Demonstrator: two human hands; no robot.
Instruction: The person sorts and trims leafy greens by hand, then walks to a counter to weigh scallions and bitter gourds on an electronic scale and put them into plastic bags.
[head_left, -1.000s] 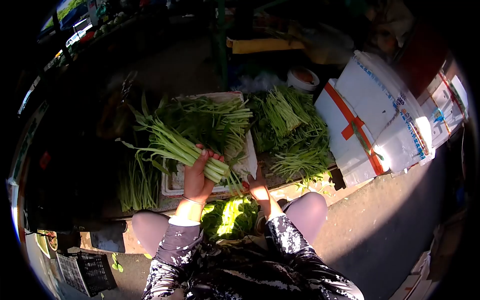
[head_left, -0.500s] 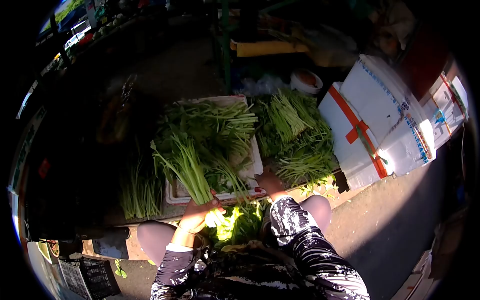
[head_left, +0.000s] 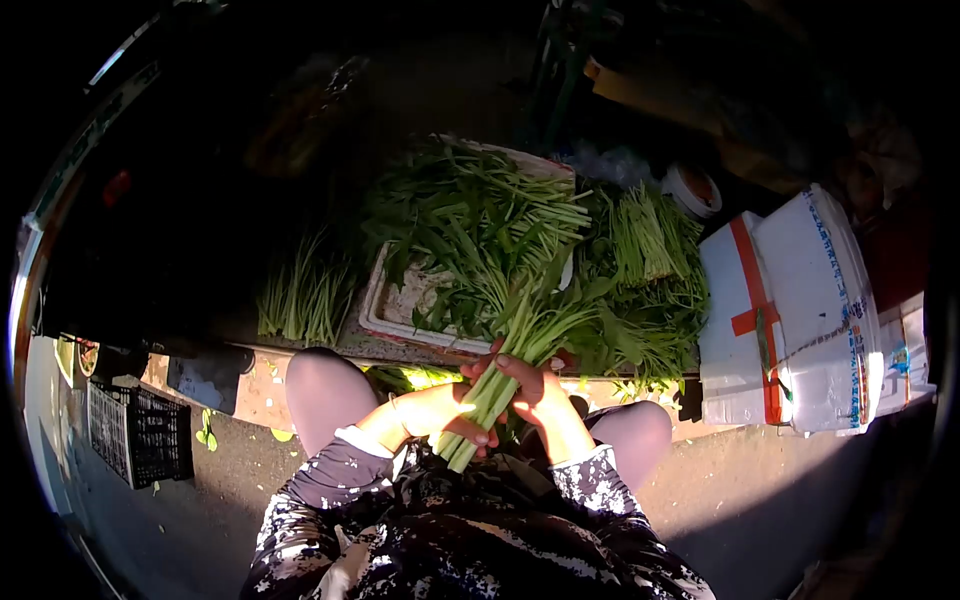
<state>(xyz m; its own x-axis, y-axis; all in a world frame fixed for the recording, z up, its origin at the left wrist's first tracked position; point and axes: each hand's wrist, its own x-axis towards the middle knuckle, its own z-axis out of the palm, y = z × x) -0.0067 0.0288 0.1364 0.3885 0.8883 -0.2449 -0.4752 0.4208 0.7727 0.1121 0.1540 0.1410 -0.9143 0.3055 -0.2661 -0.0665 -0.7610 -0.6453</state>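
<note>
A bunch of leafy greens point(head_left: 530, 335) with long pale stems lies slantwise across my lap, stem ends toward me and leaves pointing up and to the right. My left hand point(head_left: 440, 412) is closed round its lower stems. Higher up, my right hand point(head_left: 533, 388) wraps the same bunch from the right, some of its fingers hidden behind the stems. Just beyond my hands is a white foam tray point(head_left: 408, 296), heaped with loose greens point(head_left: 475, 210).
More greens point(head_left: 650, 240) are piled right of the tray, and another bunch point(head_left: 305, 300) stands at its left in shadow. White foam boxes point(head_left: 800, 310) with red tape are at the right. A white tub point(head_left: 692, 192) sits behind. At lower left is a black crate point(head_left: 140, 430).
The bunch has come from over the tray to my lap and now tilts right. My right hand has left the tray's edge and closed on the bunch. The view has shifted.
</note>
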